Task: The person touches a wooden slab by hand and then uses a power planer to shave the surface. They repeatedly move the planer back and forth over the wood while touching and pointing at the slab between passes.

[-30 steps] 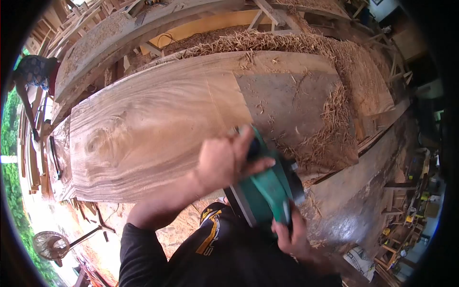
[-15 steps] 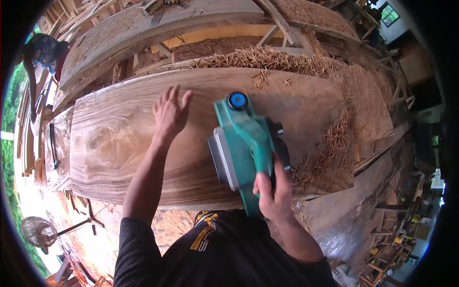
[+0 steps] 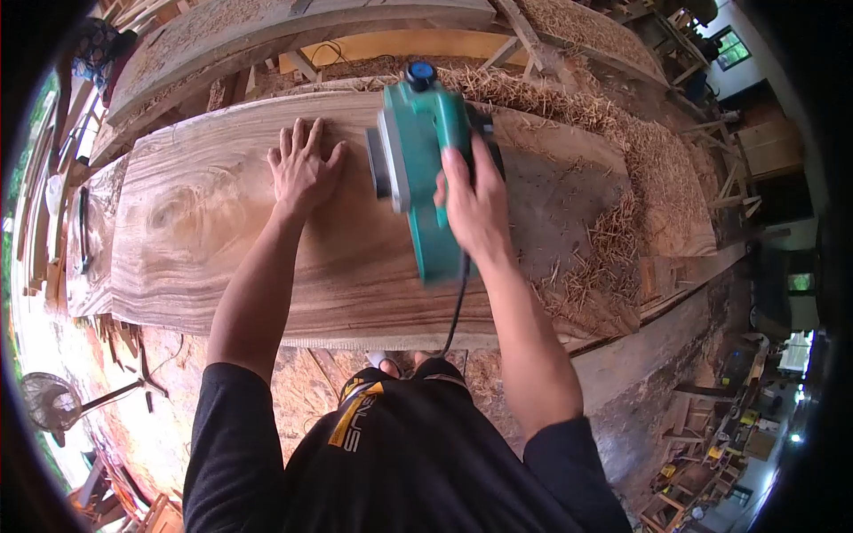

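A green electric planer (image 3: 425,191) with a blue-topped front knob is over the wide wooden slab (image 3: 204,284), near its far edge. My right hand (image 3: 475,195) is wrapped round the planer's rear handle; a dark cord hangs from the tool toward my body. To the left of the planer, my left hand (image 3: 305,169) lies on the slab with its fingers spread, holding nothing. Swirling grain and a knot mark the slab's left part. Whether the planer's sole touches the wood cannot be made out.
Wood shavings (image 3: 591,275) cover the slab's right end and heap along its far side. Beyond stands another long board (image 3: 293,35) on supports. A fan (image 3: 55,404) stands at the lower left, and a person (image 3: 93,58) is at the upper left.
My right hand has pushed the planer away from my body, toward the slab's far edge. My left hand has shifted slightly, and its fingers now lie spread on the wood.
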Demonstrator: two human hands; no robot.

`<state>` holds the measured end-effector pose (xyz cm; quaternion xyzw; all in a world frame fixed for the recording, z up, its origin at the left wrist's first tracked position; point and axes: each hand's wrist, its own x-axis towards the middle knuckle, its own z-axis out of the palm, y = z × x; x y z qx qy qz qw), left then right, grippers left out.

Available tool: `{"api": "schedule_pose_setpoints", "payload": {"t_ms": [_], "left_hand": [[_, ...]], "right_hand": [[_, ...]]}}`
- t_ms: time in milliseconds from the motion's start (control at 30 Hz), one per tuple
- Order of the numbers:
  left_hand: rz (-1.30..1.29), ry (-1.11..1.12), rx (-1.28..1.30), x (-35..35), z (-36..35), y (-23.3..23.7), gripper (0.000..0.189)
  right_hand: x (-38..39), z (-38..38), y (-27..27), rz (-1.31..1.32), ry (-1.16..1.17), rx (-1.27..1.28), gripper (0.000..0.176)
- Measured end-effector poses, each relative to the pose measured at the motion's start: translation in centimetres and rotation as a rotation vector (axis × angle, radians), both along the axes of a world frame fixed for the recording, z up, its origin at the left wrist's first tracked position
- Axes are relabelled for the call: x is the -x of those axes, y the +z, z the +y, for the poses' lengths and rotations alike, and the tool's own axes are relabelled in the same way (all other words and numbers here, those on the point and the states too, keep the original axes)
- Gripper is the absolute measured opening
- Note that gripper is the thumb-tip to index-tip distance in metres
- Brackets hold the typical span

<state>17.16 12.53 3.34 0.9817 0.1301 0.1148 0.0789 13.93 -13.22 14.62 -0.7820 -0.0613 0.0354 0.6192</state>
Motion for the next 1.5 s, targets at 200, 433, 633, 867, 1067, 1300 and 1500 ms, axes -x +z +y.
{"api": "schedule_pose_setpoints", "payload": {"t_ms": [200,433,633,867,1067,1300,1500], "left_hand": [[0.039,0.005,0.03,-0.4,0.5,-0.9,0.077],[0.082,0.018,0.053,-0.4,-0.4,-0.3,0.078],[0.082,0.015,0.033,-0.1,-0.4,0.1,0.077],[0.031,0.013,0.017,-0.3,-0.3,-0.4,0.075],[0.0,-0.015,0.061,0.2,-0.1,0.4,0.075],[0.016,-0.021,0.071,-0.1,0.1,0.2,0.076],[0.039,0.005,0.06,0.0,-0.3,-0.4,0.077]], "right_hand": [[20.4,-8.8,0.9,0.113,-0.007,0.008,0.054],[26.5,-12.0,0.4,0.051,0.012,0.138,0.056],[14.3,-5.5,0.6,0.018,-0.042,0.055,0.05],[1.6,0.1,-0.4,-0.061,-0.101,0.084,0.043],[-8.0,3.1,-2.3,-0.21,-0.097,0.097,0.036],[8.2,-1.8,1.2,0.145,-0.101,-0.002,0.044],[17.9,-5.2,1.1,0.061,-0.087,0.032,0.049]]}}
